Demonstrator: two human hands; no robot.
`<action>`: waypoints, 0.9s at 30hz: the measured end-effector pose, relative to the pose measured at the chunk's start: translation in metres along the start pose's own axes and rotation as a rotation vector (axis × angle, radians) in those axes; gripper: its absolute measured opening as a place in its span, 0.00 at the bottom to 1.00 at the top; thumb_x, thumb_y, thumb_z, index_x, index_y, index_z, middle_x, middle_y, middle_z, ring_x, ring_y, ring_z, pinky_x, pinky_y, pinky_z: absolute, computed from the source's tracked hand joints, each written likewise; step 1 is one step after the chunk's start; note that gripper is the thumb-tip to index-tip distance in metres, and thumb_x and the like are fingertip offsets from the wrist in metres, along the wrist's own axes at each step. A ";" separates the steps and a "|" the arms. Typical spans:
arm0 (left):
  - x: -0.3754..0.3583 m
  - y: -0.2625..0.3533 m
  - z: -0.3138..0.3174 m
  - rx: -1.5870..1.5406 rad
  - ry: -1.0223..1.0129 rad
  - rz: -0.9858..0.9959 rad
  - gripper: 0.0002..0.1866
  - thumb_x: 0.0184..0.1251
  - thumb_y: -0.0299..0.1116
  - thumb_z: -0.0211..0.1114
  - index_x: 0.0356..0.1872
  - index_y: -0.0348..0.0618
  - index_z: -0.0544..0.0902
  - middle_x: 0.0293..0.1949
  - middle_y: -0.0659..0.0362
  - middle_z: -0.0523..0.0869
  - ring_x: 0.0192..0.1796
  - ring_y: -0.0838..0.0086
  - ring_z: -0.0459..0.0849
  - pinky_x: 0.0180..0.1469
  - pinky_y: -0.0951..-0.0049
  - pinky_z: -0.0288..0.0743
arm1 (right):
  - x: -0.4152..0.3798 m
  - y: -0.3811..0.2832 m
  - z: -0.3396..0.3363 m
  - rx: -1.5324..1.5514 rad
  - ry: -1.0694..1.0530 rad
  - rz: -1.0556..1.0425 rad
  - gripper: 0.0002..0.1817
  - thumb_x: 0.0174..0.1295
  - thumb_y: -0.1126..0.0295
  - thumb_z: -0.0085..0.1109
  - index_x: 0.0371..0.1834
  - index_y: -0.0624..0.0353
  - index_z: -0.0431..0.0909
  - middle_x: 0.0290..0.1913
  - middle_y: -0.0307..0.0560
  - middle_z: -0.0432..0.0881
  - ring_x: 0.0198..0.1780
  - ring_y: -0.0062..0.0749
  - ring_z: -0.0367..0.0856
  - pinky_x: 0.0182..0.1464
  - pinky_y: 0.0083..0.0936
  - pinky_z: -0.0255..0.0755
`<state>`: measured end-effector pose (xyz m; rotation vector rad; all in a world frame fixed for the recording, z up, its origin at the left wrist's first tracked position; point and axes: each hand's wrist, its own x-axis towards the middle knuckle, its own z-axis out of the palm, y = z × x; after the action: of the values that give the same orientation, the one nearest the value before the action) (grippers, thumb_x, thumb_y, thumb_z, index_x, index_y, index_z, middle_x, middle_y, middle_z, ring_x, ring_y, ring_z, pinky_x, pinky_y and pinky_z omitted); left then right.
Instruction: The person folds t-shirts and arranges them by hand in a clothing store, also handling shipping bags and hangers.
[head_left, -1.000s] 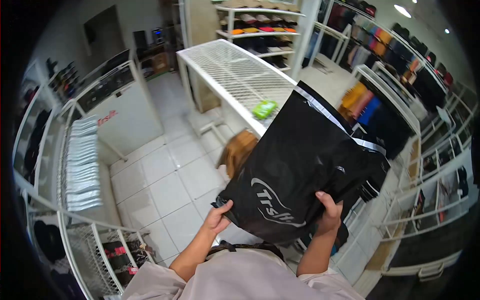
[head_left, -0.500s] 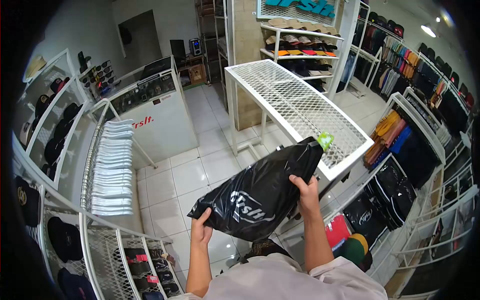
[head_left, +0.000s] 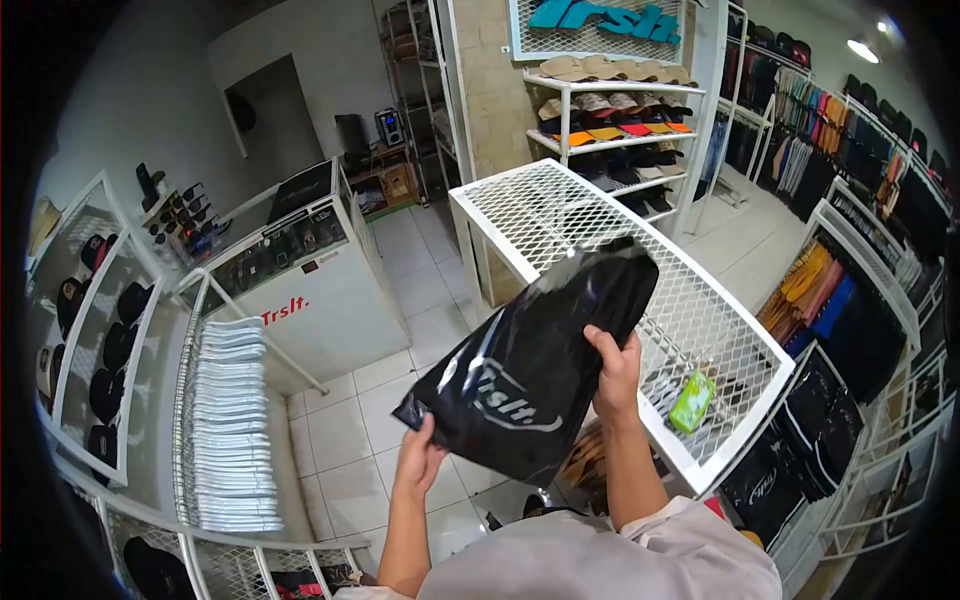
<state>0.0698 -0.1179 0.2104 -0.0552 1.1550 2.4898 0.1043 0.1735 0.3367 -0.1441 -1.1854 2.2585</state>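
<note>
The room is a clothing shop with a white tiled floor (head_left: 350, 430) and white wire fixtures all round. At 1 to 3 o'clock long racks of hanging clothes (head_left: 860, 130) run along the wall, with folded shirts stacked in the lower racks. At 12 o'clock a white shelf unit (head_left: 610, 140) carries rows of caps under a teal sign (head_left: 600, 15). A white mesh-top table (head_left: 600, 260) stands at centre, reaching from 12 toward 4 o'clock; a small green packet (head_left: 692, 402) lies on its near end. At 10 o'clock is a glass-topped counter (head_left: 290, 270) marked with red lettering, small goods showing under the glass. At 8 o'clock a rack holds a long stack of white folded items (head_left: 230, 420), and cap shelves (head_left: 90, 330) line the wall at 9 o'clock.

In front of the table, at centre, a black plastic bag (head_left: 540, 370) with a white printed logo is held up, tilted, its upper end over the table's edge. Its contents cannot be seen. The right hand (head_left: 615, 370) grips the bag's right edge, fingers clenched round the plastic. The left hand (head_left: 420, 455) pinches the bag's lower left corner.
</note>
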 end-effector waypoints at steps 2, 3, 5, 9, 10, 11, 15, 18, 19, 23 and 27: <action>0.021 -0.004 0.020 0.059 -0.013 0.001 0.21 0.79 0.32 0.60 0.69 0.40 0.72 0.62 0.56 0.83 0.63 0.66 0.82 0.67 0.58 0.75 | 0.029 0.001 0.006 -0.039 0.040 -0.141 0.15 0.64 0.78 0.61 0.54 0.68 0.78 0.49 0.46 0.86 0.46 0.27 0.84 0.51 0.24 0.78; 0.034 -0.005 0.031 0.095 -0.049 0.082 0.22 0.78 0.28 0.61 0.69 0.40 0.72 0.61 0.57 0.83 0.61 0.67 0.83 0.65 0.62 0.77 | 0.043 0.002 0.003 -0.078 0.011 -0.184 0.16 0.65 0.78 0.60 0.56 0.66 0.76 0.49 0.46 0.86 0.46 0.27 0.84 0.51 0.25 0.79; 0.059 0.008 0.048 0.070 -0.082 0.122 0.19 0.77 0.27 0.60 0.66 0.39 0.75 0.60 0.57 0.84 0.59 0.68 0.85 0.64 0.65 0.78 | 0.062 -0.003 -0.001 -0.052 0.073 -0.166 0.16 0.66 0.78 0.59 0.56 0.66 0.76 0.49 0.45 0.86 0.46 0.27 0.84 0.52 0.24 0.78; 0.125 0.047 0.088 -0.015 -0.191 0.162 0.16 0.79 0.28 0.58 0.63 0.36 0.76 0.59 0.55 0.85 0.59 0.68 0.85 0.64 0.65 0.78 | 0.094 -0.011 -0.013 -0.008 0.186 -0.222 0.16 0.65 0.80 0.59 0.56 0.64 0.76 0.48 0.44 0.85 0.46 0.27 0.84 0.52 0.25 0.78; 0.144 0.053 0.098 -0.035 -0.208 0.159 0.16 0.79 0.29 0.58 0.64 0.36 0.76 0.59 0.55 0.85 0.59 0.67 0.84 0.65 0.65 0.77 | 0.098 -0.013 -0.014 -0.007 0.236 -0.248 0.16 0.65 0.80 0.59 0.56 0.64 0.76 0.48 0.43 0.85 0.46 0.27 0.84 0.52 0.25 0.78; 0.163 0.060 0.107 -0.030 -0.229 0.144 0.17 0.79 0.29 0.58 0.64 0.36 0.76 0.59 0.55 0.85 0.59 0.67 0.84 0.65 0.65 0.77 | 0.103 -0.012 -0.016 -0.028 0.268 -0.276 0.15 0.65 0.80 0.60 0.55 0.64 0.76 0.48 0.43 0.85 0.46 0.27 0.84 0.52 0.25 0.78; 0.251 0.078 0.137 0.064 -0.326 0.095 0.16 0.78 0.29 0.60 0.62 0.36 0.77 0.57 0.56 0.85 0.57 0.69 0.85 0.63 0.68 0.77 | 0.120 -0.005 -0.019 -0.121 0.384 -0.410 0.13 0.65 0.78 0.61 0.53 0.64 0.78 0.47 0.42 0.85 0.46 0.26 0.83 0.53 0.25 0.77; 0.323 0.096 0.167 0.147 -0.422 0.031 0.15 0.77 0.29 0.62 0.60 0.36 0.78 0.53 0.57 0.87 0.53 0.71 0.87 0.58 0.69 0.80 | 0.139 -0.002 -0.017 -0.175 0.498 -0.446 0.12 0.65 0.77 0.62 0.50 0.64 0.79 0.46 0.41 0.84 0.45 0.25 0.82 0.53 0.24 0.75; 0.354 0.099 0.174 0.166 -0.481 0.025 0.15 0.77 0.29 0.62 0.59 0.36 0.79 0.52 0.57 0.88 0.52 0.72 0.87 0.57 0.70 0.80 | 0.149 0.001 -0.016 -0.193 0.533 -0.458 0.11 0.65 0.76 0.62 0.50 0.63 0.79 0.46 0.40 0.84 0.45 0.25 0.82 0.53 0.23 0.74; 0.447 0.128 0.224 0.366 -0.671 0.038 0.13 0.75 0.31 0.64 0.55 0.36 0.82 0.49 0.58 0.89 0.48 0.73 0.87 0.54 0.71 0.81 | 0.180 0.010 0.004 -0.292 0.619 -0.554 0.11 0.64 0.76 0.63 0.49 0.63 0.80 0.45 0.39 0.84 0.46 0.24 0.81 0.54 0.24 0.74; 0.540 0.161 0.284 0.510 -0.887 0.042 0.14 0.74 0.32 0.66 0.56 0.37 0.82 0.46 0.59 0.89 0.46 0.75 0.87 0.52 0.72 0.80 | 0.206 0.029 0.037 -0.305 0.708 -0.620 0.12 0.64 0.75 0.65 0.50 0.63 0.80 0.46 0.41 0.85 0.47 0.25 0.82 0.54 0.24 0.75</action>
<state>-0.4503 0.1790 0.4075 1.0877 1.2884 1.7930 -0.0912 0.2451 0.3703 -0.5574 -0.9830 1.3077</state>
